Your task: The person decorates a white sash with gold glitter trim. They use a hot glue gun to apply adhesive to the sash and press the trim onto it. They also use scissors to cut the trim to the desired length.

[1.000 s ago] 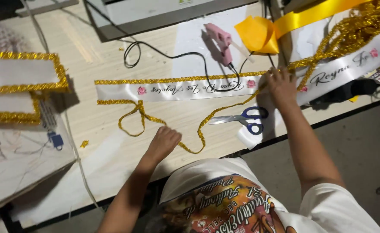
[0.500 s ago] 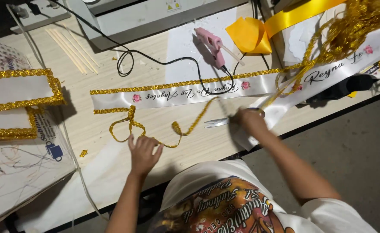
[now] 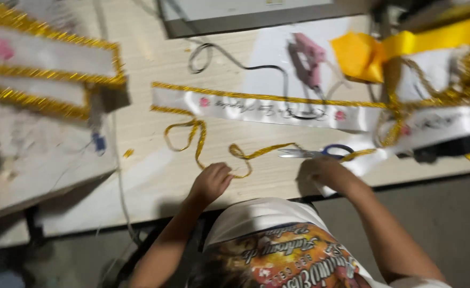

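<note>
A loose length of gold trim [image 3: 195, 137] snakes over the wooden table [image 3: 139, 138] below a long white sash [image 3: 267, 109] edged in gold. My left hand [image 3: 211, 182] is curled at the near end of the trim and pinches it close to the table's front edge. Blue-handled scissors [image 3: 320, 152] lie flat on the table across the trim. My right hand [image 3: 323, 172] sits just below them with bent fingers, resting on a white piece at the table edge. Blur hides whether it grips anything.
A pink glue gun [image 3: 309, 58] with a black cord [image 3: 229, 58] lies behind the sash. Folded yellow ribbon [image 3: 360, 53] and a tangle of gold trim [image 3: 448, 90] are at the right. More gold-edged white sashes [image 3: 42, 74] lie at the left.
My right hand came down off the sash to the scissors, then slid to the table's front edge. My left hand moved forward onto the gold trim. The view shifted and blurred.
</note>
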